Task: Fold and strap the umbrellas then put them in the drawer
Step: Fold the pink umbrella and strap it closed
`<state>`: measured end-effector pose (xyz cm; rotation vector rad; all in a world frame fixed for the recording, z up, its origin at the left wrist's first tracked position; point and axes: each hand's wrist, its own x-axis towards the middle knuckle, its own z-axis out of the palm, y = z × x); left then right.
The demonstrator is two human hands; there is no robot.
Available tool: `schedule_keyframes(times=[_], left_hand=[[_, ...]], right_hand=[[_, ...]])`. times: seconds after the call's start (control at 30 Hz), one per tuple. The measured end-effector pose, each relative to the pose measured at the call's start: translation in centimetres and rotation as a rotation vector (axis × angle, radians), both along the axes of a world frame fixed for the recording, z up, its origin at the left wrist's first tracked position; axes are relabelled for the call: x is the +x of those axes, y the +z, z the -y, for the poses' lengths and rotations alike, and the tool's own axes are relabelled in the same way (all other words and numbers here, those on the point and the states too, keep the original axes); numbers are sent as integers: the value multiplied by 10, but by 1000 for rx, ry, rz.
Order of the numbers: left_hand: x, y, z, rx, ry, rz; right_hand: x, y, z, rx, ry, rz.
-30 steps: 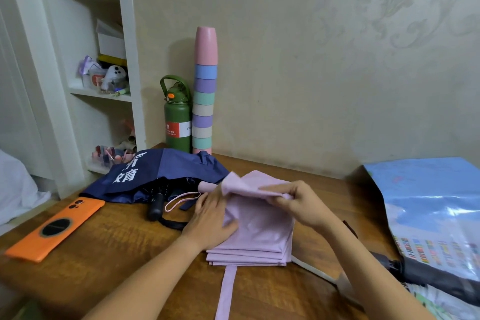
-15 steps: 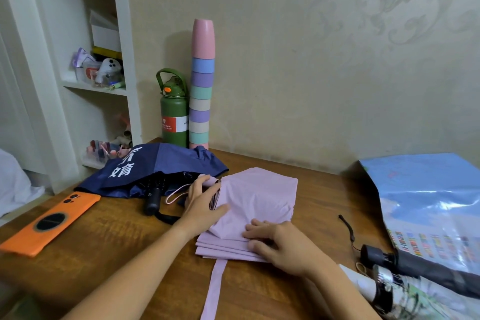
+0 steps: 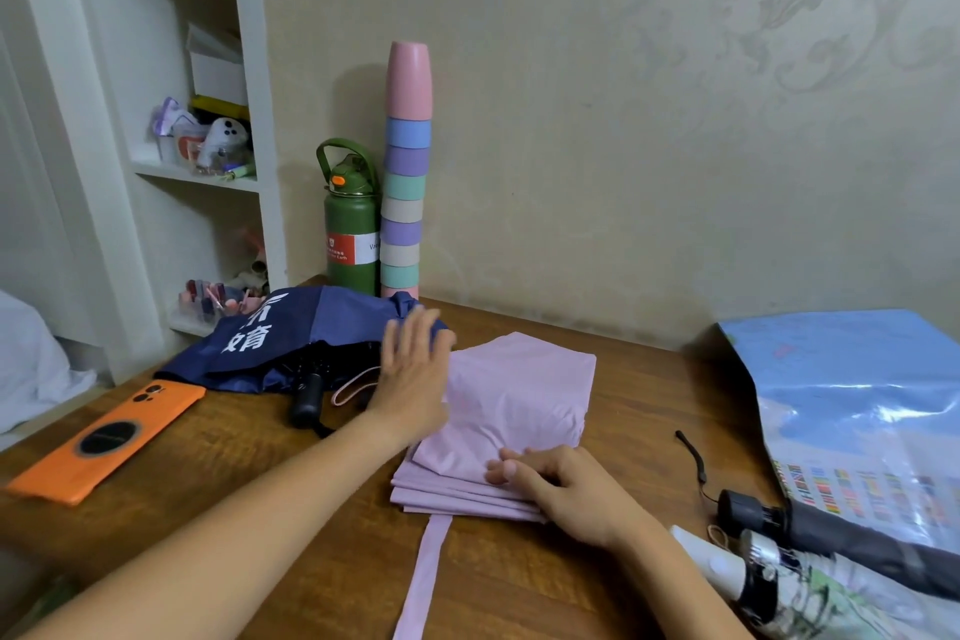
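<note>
Lying mid-desk (image 3: 639, 395), the pink umbrella (image 3: 519, 405) is sitting in flat folded layers, its strap (image 3: 423, 577) trailing toward the near edge. The navy umbrella (image 3: 311, 333) is lying behind it toward the far left corner, and two more umbrellas (image 3: 831, 561) are resting at the near right corner. The left hand (image 3: 413, 374) is hovering flat, fingers straight, over the pink fabric's left side. The right hand (image 3: 561, 489) is pressing loosely curled fingers on the near edge of the folds.
</note>
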<state>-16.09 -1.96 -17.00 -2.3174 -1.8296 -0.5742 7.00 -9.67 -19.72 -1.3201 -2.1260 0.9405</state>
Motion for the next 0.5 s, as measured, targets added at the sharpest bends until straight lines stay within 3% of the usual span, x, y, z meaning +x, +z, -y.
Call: schedule_keyframes(times=[0.07,0.13,0.3,0.43,0.5], left_hand=[[12,1,11,74,-273,-3],[19,-15,19,-7,-460,-115],[17,-52,30,-181,-444,-164],[20,-50,30,-233,-436,-161],[20,-50,30,-236,-434,-174]], right_hand=[[-1,1,2,4,-7,-3],[-3,3,3,19,-5,2],[-5,0,8,158,-78,-18],[-9,3,-5,454,-345,-168],[-2,7,-25,412,-525,-162]])
